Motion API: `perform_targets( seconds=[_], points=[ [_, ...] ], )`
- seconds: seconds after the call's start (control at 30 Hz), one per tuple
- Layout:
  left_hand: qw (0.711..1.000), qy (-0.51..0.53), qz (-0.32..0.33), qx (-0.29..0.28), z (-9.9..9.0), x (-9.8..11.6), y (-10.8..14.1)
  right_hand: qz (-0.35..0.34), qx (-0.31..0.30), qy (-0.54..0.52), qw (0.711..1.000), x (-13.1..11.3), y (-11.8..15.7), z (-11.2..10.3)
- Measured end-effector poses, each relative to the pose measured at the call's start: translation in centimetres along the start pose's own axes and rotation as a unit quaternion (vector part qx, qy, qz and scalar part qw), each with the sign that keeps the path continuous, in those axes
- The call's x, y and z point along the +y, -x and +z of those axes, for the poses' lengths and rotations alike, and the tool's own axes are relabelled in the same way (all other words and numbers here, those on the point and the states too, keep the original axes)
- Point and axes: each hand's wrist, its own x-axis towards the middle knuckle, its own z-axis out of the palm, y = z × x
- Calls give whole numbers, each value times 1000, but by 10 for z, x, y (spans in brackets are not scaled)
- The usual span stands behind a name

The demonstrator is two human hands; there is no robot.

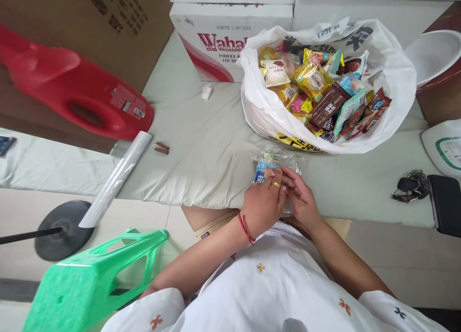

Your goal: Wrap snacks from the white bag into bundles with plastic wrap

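Left hand (264, 197) is curled over a blue packet (259, 172) near the tabletop (201, 149) edge, right hand (301, 195) right up against it. Fingers overlap, so can't tell how closed either grip is or what it's got.

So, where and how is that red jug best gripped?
Probably grip the red jug by its molded handle, coming from the near side: it loops along the jug's near edge, leaving a gap for fingers to wrap through.

Glossy plastic wrapper (287, 158), smooth plastic jug (90, 82)
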Motion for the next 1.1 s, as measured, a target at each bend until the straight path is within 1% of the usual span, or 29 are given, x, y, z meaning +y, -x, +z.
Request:
perform_targets(
  seconds=[0.1, 0.17, 0.2, 0.27, 0.33, 0.4, 0.43, 0.47, 0.5, 0.57, 0.63, 0.7, 0.73, 0.77, 0.8, 0.87, 0.9, 0.93, 0.97, 1.03, 1.07, 1.1],
  points=[
    [998, -56, -10, -19, 2, 4, -3, -6, 78, 42, 996, -11, -12, -12],
    [996, -82, -17, -21, 2, 8, -6, -29, 98, 94, 990, -22, -28, -18],
    [995, -93, -21, -26, 2, 9, -7, -38, 97, 123, 987, -28, -37, -20],
    [992, -112, -30, -53, 2, 10, -10, -40, 70, 184, 980, -38, -58, -21],
    [988, -125, -42, -87, 3, 11, -11, -22, 7, 249, 968, -43, -81, -19],
    [985, -131, -53, -97, 3, 10, -13, 4, -57, 298, 953, -41, -102, -14],
    [985, -133, -59, -92, 4, 10, -13, 15, -67, 312, 948, -38, -112, -11],
    [985, -136, -65, -84, 4, 9, -13, 24, -56, 319, 946, -33, -121, -8],
    [985, -139, -70, -74, 5, 8, -14, 28, -32, 325, 945, -28, -130, -4],
    [985, -145, -78, -60, 7, 6, -15, 23, 34, 361, 932, -16, -143, 3],
    [985, -149, -76, -52, 8, 5, -16, 9, 76, 425, 902, -6, -152, 8],
    [985, -149, -73, -49, 8, 6, -18, 1, 84, 476, 875, 1, -156, 9],
    [985, -148, -72, -48, 7, 7, -20, -3, 78, 486, 871, 3, -157, 8],
    [986, -144, -71, -50, 5, 8, -21, -9, 59, 481, 875, 3, -155, 4],
    [987, -137, -68, -55, 2, 9, -23, -18, 33, 463, 886, 2, -152, -2],
    [990, -106, -59, -69, -7, 10, -28, -34, -16, 395, 918, -4, -138, -19],
    [992, -82, -55, -77, -12, 8, -31, -37, -23, 358, 933, -9, -126, -29],
    [994, -53, -52, -86, -16, 6, -34, -35, -10, 328, 944, -13, -111, -38],
    [994, -17, -50, -94, -20, 3, -36, -32, 23, 309, 950, -18, -94, -47],
    [991, 65, -54, -108, -25, -5, -40, -35, 106, 301, 947, -26, -54, -57],
    [985, 110, -59, -115, -25, -10, -41, -48, 127, 303, 943, -29, -33, -58],
    [978, 155, -65, -122, -24, -14, -42, -74, 120, 305, 942, -31, -13, -56]
  ],
)
